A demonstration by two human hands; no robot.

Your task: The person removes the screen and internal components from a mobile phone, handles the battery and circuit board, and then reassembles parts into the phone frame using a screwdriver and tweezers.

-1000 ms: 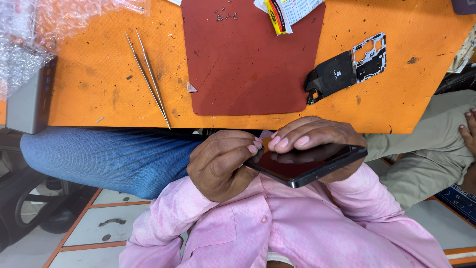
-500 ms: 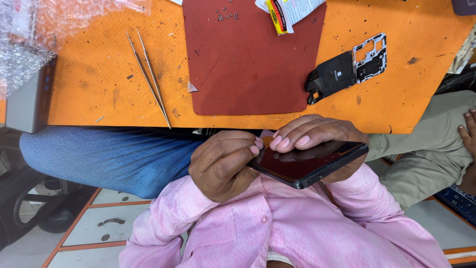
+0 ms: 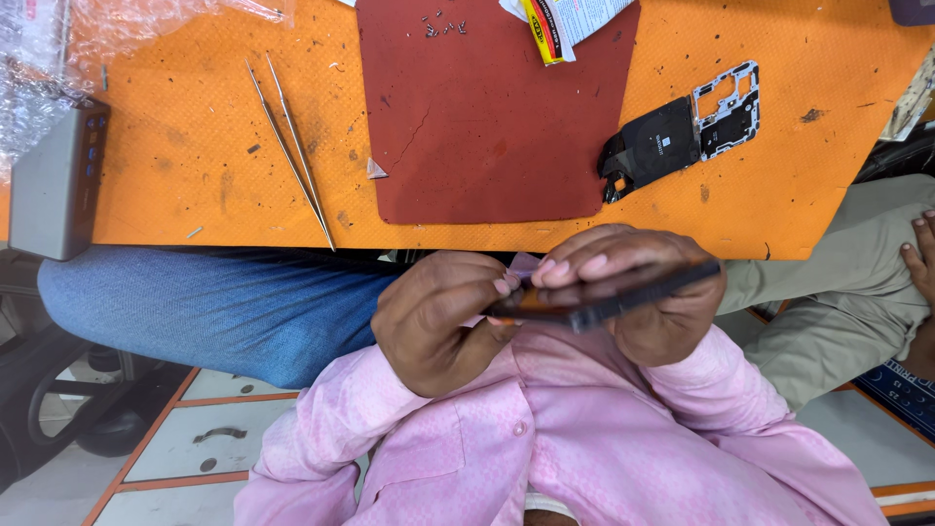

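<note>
Both hands meet over the lap, just below the near edge of the table (image 3: 175, 195). Left hand (image 3: 438, 317), fingers curled, pinches the left end of a dark phone (image 3: 599, 302) between thumb and fingertips; right hand (image 3: 643, 297) cups the phone from behind, its fingers wrapped over the top edge. Phone is held nearly edge-on, tilted up to the right, in front of the pink shirt (image 3: 584, 438). Beyond the hands, on the orange table, lies a dark red mat (image 3: 487, 127) carrying a few tiny screws (image 3: 440, 24) near its far edge. Right of the mat rests a black phone frame part (image 3: 682, 136); left of it lie tweezers (image 3: 292, 146), and a grey box (image 3: 54, 185) sits at the table's left end. Another person's hand (image 3: 918, 263) shows at the right margin.
</note>
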